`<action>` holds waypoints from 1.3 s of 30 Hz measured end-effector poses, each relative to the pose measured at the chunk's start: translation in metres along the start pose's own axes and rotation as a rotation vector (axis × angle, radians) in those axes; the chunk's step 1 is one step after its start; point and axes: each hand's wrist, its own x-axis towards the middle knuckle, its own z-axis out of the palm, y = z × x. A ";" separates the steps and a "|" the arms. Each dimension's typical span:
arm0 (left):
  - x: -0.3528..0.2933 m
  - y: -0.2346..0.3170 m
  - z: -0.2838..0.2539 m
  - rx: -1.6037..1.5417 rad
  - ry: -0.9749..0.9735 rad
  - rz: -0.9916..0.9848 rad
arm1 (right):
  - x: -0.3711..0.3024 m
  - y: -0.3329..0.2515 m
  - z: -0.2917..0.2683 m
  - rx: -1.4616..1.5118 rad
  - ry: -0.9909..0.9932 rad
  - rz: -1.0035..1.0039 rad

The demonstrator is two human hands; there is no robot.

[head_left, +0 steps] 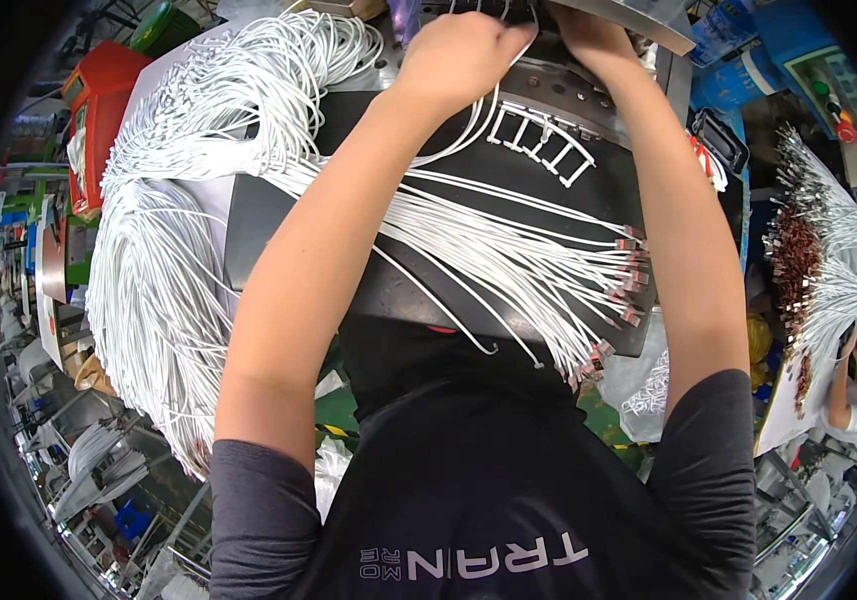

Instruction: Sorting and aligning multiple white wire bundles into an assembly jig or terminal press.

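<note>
At the far edge of the black work surface (414, 290), my left hand (459, 60) is closed on a white cable (490, 108), which loops down below it. Its thumb points right, and the other fingertips are mostly hidden. My right hand (594, 42) reaches in beside a metal machine part (639, 18); its fingers are out of sight. Just below the hands lies a white ladder-shaped plastic moulding (546, 145). Under my left forearm a fan of white cables (509, 235) spreads to the right, with small metal-and-reddish connectors (632, 260) at the ends.
A big heap of white cables (239, 85) lies at the far left, and a bundle (159, 270) hangs over the left edge. A red bin (109, 110) stands beyond. At right, another person's arms (849, 385) are near more cables (844, 280). A clear bag (646, 385) sits below.
</note>
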 end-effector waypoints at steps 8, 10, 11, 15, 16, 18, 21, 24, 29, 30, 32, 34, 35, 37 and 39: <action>0.017 -0.071 0.033 0.535 0.711 0.429 | -0.049 -0.120 -0.006 -0.327 -0.085 -0.156; 0.021 -0.057 0.027 0.576 0.586 0.318 | -0.048 -0.117 -0.006 -0.288 -0.063 -0.108; 0.021 -0.051 0.026 0.596 0.525 0.261 | -0.048 -0.115 -0.006 -0.283 -0.048 -0.125; 0.014 -0.039 0.031 0.589 0.591 0.201 | -0.056 -0.119 -0.001 -0.403 0.053 -0.163; 0.015 -0.040 0.030 0.593 0.597 0.201 | -0.059 -0.121 0.001 -0.542 0.126 -0.157; 0.018 -0.043 0.028 0.654 0.733 0.264 | -0.060 -0.115 0.011 -0.678 0.204 -0.156; 0.018 -0.034 0.028 0.576 0.614 0.178 | -0.050 -0.075 0.018 -0.492 -0.114 0.086; -0.007 -0.054 0.022 0.394 0.503 0.092 | -0.076 -0.086 -0.005 -0.287 -0.062 0.099; -0.209 -0.036 -0.007 -0.902 -0.153 -0.293 | -0.266 -0.052 -0.137 -0.018 0.621 0.266; -0.254 -0.044 0.004 -1.217 -0.223 -0.278 | -0.299 -0.075 -0.150 -0.051 0.780 0.438; -0.337 -0.079 0.045 -1.433 -0.203 -0.504 | -0.383 -0.092 -0.146 -0.056 0.659 0.622; -0.368 -0.089 0.069 -1.429 -0.036 -0.762 | -0.448 -0.118 -0.123 -0.012 0.140 0.668; -0.365 -0.093 0.081 -1.365 0.239 -0.881 | -0.485 -0.119 -0.107 0.065 -0.148 0.648; -0.351 -0.102 0.090 -1.089 0.491 -0.869 | -0.587 -0.095 -0.049 0.436 -0.044 0.942; -0.339 -0.124 0.095 -0.929 0.495 -0.778 | -0.621 -0.065 -0.035 -0.147 -0.478 0.537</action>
